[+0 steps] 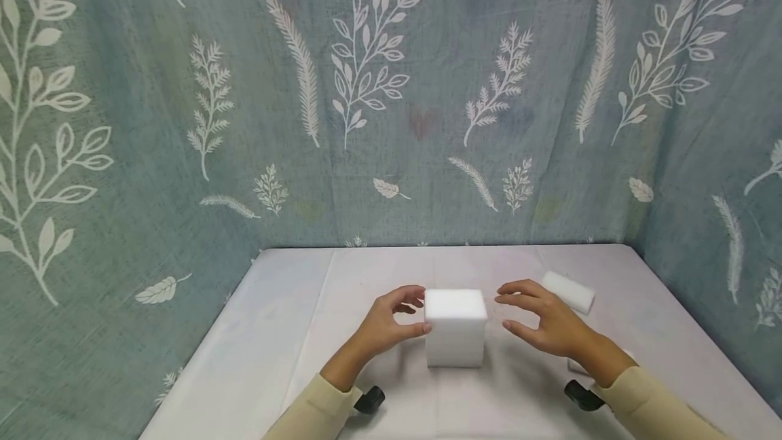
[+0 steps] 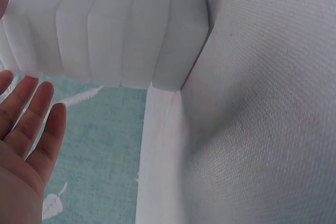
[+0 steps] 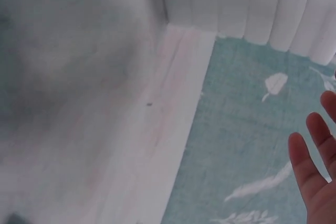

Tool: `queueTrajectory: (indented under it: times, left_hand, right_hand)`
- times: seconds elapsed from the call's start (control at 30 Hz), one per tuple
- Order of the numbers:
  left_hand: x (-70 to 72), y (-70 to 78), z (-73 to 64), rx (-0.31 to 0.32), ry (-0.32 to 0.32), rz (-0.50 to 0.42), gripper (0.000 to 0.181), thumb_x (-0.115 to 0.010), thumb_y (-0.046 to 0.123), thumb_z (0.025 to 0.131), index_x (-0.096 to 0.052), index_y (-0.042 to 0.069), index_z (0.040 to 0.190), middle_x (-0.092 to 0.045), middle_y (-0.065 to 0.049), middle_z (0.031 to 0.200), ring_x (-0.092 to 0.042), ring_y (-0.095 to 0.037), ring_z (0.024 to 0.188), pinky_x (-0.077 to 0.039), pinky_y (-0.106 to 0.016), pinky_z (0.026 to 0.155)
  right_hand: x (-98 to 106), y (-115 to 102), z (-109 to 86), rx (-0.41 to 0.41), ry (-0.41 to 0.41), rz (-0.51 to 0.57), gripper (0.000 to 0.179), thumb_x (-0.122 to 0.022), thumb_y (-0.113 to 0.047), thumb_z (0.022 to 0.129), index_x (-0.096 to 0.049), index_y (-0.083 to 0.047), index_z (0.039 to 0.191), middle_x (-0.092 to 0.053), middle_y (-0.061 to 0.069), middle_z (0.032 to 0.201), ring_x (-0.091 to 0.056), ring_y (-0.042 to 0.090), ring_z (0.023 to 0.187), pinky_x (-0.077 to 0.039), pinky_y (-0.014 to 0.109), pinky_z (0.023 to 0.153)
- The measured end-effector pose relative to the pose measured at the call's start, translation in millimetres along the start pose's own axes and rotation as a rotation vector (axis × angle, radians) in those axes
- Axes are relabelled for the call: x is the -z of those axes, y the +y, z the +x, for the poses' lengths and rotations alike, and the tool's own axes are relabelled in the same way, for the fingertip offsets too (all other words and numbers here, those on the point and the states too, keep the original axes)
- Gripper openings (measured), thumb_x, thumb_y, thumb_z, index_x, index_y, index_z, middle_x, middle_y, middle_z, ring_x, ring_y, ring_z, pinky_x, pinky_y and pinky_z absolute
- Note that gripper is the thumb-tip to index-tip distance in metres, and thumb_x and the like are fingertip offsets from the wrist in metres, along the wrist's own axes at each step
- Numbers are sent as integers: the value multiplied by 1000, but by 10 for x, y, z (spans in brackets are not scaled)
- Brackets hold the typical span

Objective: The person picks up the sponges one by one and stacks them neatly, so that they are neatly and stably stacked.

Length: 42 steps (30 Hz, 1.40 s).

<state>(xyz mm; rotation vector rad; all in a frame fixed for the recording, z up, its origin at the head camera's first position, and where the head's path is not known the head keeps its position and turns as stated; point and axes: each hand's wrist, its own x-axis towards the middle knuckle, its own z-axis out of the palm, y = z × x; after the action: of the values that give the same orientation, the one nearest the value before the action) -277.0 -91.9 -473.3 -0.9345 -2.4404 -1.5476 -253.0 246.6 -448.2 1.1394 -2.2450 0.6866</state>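
A neat stack of white foam-like blocks (image 1: 455, 331) stands upright on the white-covered table; both wrist views show the seams between its several layers. At its left side is my left hand (image 1: 387, 321), thumb tip against or very near the near left edge, fingers loosely bent. In the left wrist view the fingers (image 2: 46, 129) are spread and apart from the stack. My right hand (image 1: 546, 318) hovers to the right of the stack with a gap between, its fingers (image 3: 304, 161) relaxed and holding nothing.
A white cylindrical roll (image 1: 569, 292) lies behind my right hand. Under the right wrist a flat pale piece (image 1: 576, 367) is partly hidden. Leaf-patterned blue-green cloth (image 1: 421, 121) hangs behind and beside the table (image 1: 293, 331). Dark devices (image 1: 370, 400) sit at both wrists.
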Motion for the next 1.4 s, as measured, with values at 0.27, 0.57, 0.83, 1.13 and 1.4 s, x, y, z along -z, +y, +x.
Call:
queueTrajectory:
  times: [0.27, 0.57, 0.83, 1.13, 1.4]
  left_hand:
    - [-2, 4, -33, -17, -2, -7, 58, -84, 33, 76, -60, 17, 126, -63, 7, 114, -62, -19, 102, -53, -34, 88]
    - [21, 5, -16, -28, -1, 8, 58, -84, 33, 77, -60, 17, 126, -63, 7, 115, -62, -22, 103, -53, -34, 87]
    - [25, -3, -16, -29, -3, -2, 57, -84, 33, 77, -60, 15, 126, -63, 6, 115, -62, -26, 102, -53, -35, 87]
    - [14, 3, -11, 0, -2, 17, 57, -84, 36, 77, -60, 18, 126, -62, 9, 115, -61, -17, 102, -53, -34, 88]
    - [14, 5, -12, 1, -1, 21, 56, -84, 36, 76, -61, 19, 125, -62, 10, 114, -61, -14, 101, -53, -33, 87]
  right_hand:
    - [72, 44, -213, -88, -38, -77, 44, -82, -17, 77, -68, -21, 119, -60, -3, 121, -57, 17, 110, -50, 35, 86]
    - [148, 105, -455, -155, -58, -134, 41, -84, -18, 75, -70, -21, 113, -60, -6, 119, -57, 17, 110, -42, 20, 92]
    - [256, 169, -682, -214, -118, -165, 42, -86, -21, 73, -70, -24, 113, -61, -7, 118, -58, 15, 107, -54, 40, 79]
    - [392, 239, -875, -240, -182, -146, 40, -87, -24, 72, -72, -19, 109, -62, -5, 115, -59, 16, 103, -54, 40, 78]
    - [451, 282, -988, -269, -253, -137, 43, -85, -39, 72, -72, -17, 107, -62, -3, 112, -59, 20, 102, -53, 41, 78]
